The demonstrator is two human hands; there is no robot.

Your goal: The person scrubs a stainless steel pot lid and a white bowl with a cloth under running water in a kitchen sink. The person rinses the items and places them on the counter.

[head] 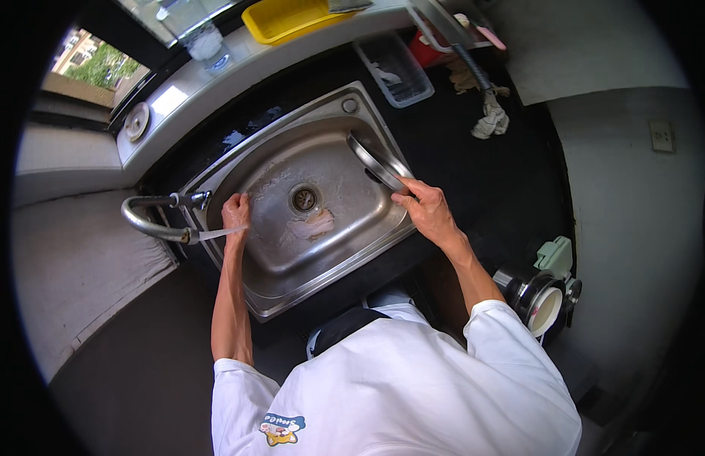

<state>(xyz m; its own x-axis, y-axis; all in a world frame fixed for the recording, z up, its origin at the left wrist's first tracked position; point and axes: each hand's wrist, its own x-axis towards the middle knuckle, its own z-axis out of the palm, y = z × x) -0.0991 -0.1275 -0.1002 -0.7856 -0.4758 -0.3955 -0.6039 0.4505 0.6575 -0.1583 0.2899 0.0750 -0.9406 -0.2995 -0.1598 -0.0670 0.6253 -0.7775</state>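
In the stainless-steel sink [352,251], my right hand [426,208] grips the rim of what looks like a round metal lid [377,162]. The lid is tilted up at the basin's right side, seen nearly edge-on, with a dark part below it. My left hand [236,212] is over the basin's left side with its fingers curled; whether it holds anything is hidden. Water from the curved faucet [153,225] runs onto that wrist. A wet, pale cloth [312,225] lies crumpled on the basin floor, just below the drain strainer [304,198].
Behind the sink, a clear plastic container [395,74] stands on the black countertop [466,165]. A cleaver [452,34] lies near a crumpled rag [491,117] at the back right. On the ledge are a yellow plastic basin [289,23] and a small round lid [137,121]. A black appliance [523,290] stands right.
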